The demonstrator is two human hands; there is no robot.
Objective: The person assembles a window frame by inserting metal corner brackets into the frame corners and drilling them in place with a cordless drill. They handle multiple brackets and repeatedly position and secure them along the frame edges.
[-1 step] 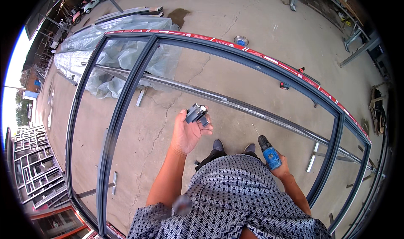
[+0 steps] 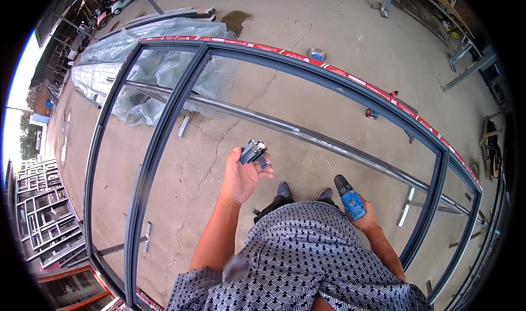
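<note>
**Drill in one hand, dark fittings in the other, amid a large frame**

A person's left hand (image 2: 241, 177), palm up and half curled, cradles a small cluster of dark grey pieces (image 2: 253, 153) between thumb and fingers, above the concrete floor (image 2: 213, 223). The exact number of pieces cannot be told. The right hand (image 2: 366, 217), at the person's side, is wrapped around a blue cordless drill (image 2: 352, 204), whose slim bit (image 2: 331, 167) points forward and slightly left. Both hands show within the outline of the middle section of a dark grey frame (image 2: 189, 75), well apart from each other.

Beyond the hands, a long metal rail (image 2: 296, 131) runs beneath the frame, slanting from its far left corner toward its right edge. A red printed strip (image 2: 274, 50) lines the far edge. Just inside that edge, right of its middle, sits a small red-and-dark item (image 2: 372, 113), too small to identify. On the floor just past the far edge rests a round metal bowl (image 2: 316, 54) with blue contents. Crumpled clear plastic sheeting (image 2: 142, 111) spreads around the far left corner, and lattice-like metal frames (image 2: 46, 212) lie beyond the left edge.
</note>
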